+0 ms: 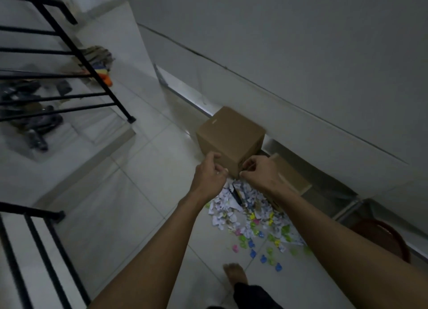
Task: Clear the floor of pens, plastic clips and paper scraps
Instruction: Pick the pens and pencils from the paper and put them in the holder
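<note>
A brown cardboard box (pixel 228 137) hangs upside down over the tiled floor. My left hand (pixel 209 176) grips its lower left edge and my right hand (pixel 261 174) grips its lower right edge. Below the box lies a heap of white paper scraps (pixel 234 206), with at least one dark pen (pixel 236 195) among them. Coloured plastic clips (pixel 252 246) in green, blue, pink and yellow are scattered in front of the heap. A loose box flap (pixel 291 176) sticks out behind my right wrist.
A white wall (pixel 301 65) runs along the right, close behind the box. Black stair railings (pixel 76 53) stand at the left, with shoes and clutter on the level below. A red-brown basket (pixel 384 237) sits at the right. My bare foot (pixel 235 274) stands near the clips.
</note>
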{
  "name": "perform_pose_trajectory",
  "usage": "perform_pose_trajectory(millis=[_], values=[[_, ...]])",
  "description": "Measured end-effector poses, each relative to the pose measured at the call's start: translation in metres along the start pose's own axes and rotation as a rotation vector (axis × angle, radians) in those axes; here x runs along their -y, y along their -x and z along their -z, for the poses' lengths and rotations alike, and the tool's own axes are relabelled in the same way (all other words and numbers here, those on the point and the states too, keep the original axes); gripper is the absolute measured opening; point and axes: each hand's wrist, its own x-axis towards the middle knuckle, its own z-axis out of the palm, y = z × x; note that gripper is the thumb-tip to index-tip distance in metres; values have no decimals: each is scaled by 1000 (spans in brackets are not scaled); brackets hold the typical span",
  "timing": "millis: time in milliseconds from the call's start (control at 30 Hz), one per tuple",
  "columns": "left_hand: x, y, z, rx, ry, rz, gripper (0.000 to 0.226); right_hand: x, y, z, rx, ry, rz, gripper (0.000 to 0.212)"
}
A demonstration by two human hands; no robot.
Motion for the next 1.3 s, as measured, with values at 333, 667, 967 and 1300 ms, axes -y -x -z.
perform_pose_trajectory(millis=[333,667,967,1300], values=[[19,-101,24,248,-54,-64,34,30,-57,-30,-119,-73,-148,11],[42,-193,20,632,-167,-242,32,33,-80,-78,-373,-199,-460,6],[111,-217,-18,696,-140,-205,29,-10,-88,-151,-523,-267,-661,11],[269,-252,-139,619,-181,-151,22,-150,-138,-259,-460,-259,-600,14]])
